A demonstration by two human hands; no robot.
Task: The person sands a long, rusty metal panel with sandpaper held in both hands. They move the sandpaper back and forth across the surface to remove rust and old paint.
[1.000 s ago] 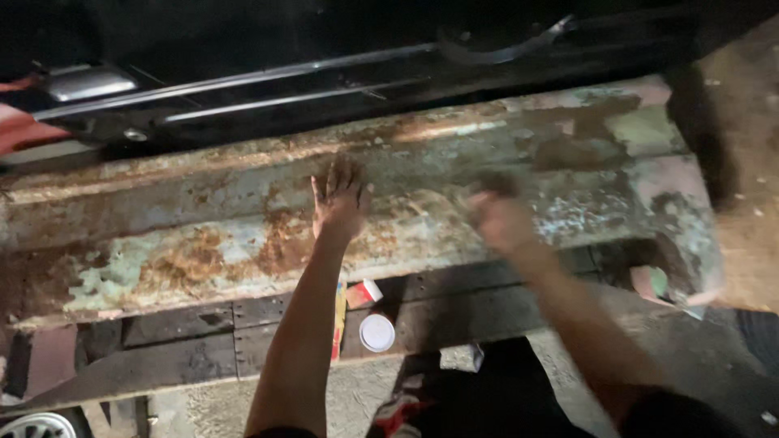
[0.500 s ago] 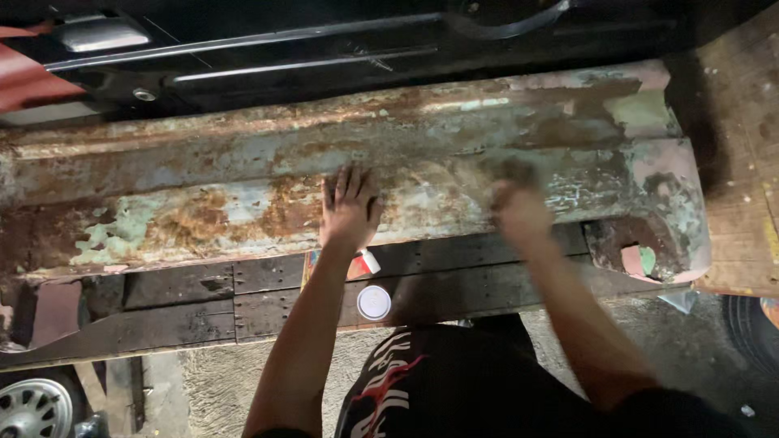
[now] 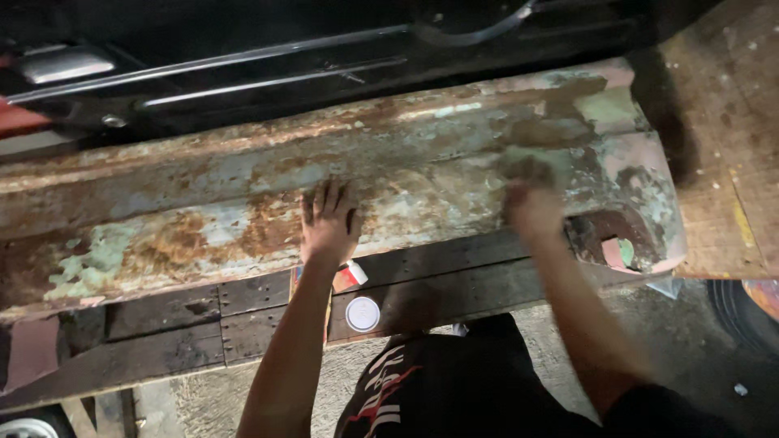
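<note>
A long rusty metal panel (image 3: 203,203) with flaking pale green and pink paint lies across dark wooden planks (image 3: 170,312). My left hand (image 3: 329,223) rests flat on its middle, fingers spread, holding nothing. My right hand (image 3: 534,215) is blurred with motion further right on the panel. It presses a dark pad (image 3: 527,170) against the surface under its fingertips; the blur hides what kind of pad it is. Near the panel's right end there is a rusted-through hole (image 3: 613,239).
A round white lid (image 3: 362,313) and a small red and white object (image 3: 350,276) lie on the planks below my left hand. A worn wooden board (image 3: 722,162) stands at the right, with a tyre (image 3: 742,312) below it. Dark bodywork with chrome strips (image 3: 243,73) runs behind the panel.
My right hand has moved along the panel with the pad, blurred in every frame. My left hand stays flat on the panel. The view has moved in closer.
</note>
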